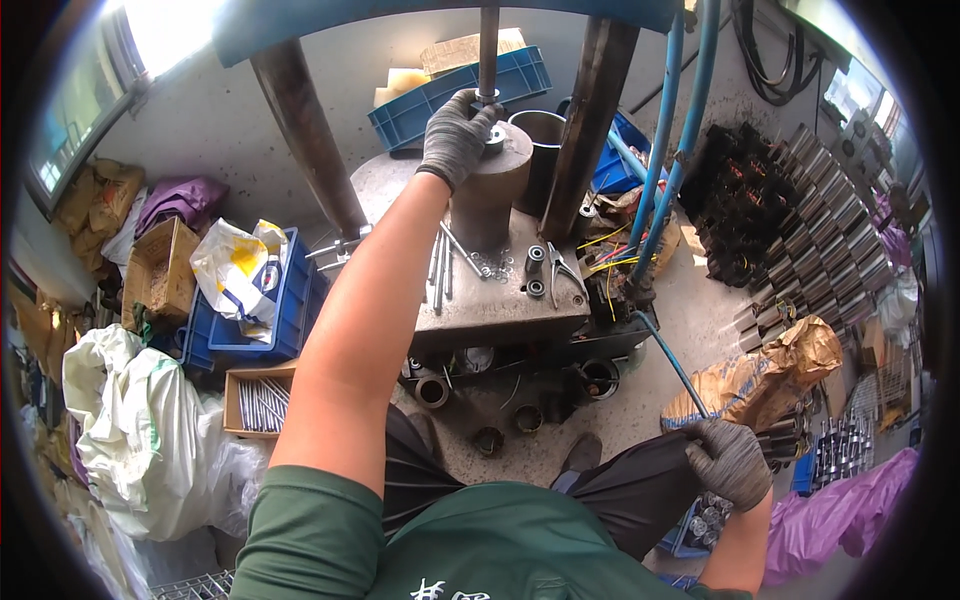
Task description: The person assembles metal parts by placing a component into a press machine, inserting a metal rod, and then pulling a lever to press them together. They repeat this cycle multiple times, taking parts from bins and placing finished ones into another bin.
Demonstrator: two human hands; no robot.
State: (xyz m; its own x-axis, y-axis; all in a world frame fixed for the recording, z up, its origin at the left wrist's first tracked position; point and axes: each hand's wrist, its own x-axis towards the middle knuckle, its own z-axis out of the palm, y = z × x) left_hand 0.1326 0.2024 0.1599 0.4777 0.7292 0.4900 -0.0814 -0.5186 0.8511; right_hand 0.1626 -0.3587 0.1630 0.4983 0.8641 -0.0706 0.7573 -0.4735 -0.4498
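Note:
My left hand (458, 140), in a grey glove, reaches forward over a round metal pedestal (488, 195). Its fingers close around a small metal ring-shaped part (487, 97) at the lower end of a vertical press rod (488, 50). Beside those fingers, a round part with a pale centre (495, 138) sits on the pedestal's top; the glove partly covers it. At the lower right my gloved right hand (730, 462) is curled around the end of a long blue lever (668, 362), beside my knee. The lever slants up to the machine's valve area.
On the press table (470, 322) lie thin metal rods (437, 272), small washers, two bearing-like parts (535, 258) and pliers (566, 272). Dark steel columns (310, 135) flank the pedestal. Blue crates (300, 285) and sacks stand left; stacked metal tubes (830, 220) and a paper sack (765, 375) stand right.

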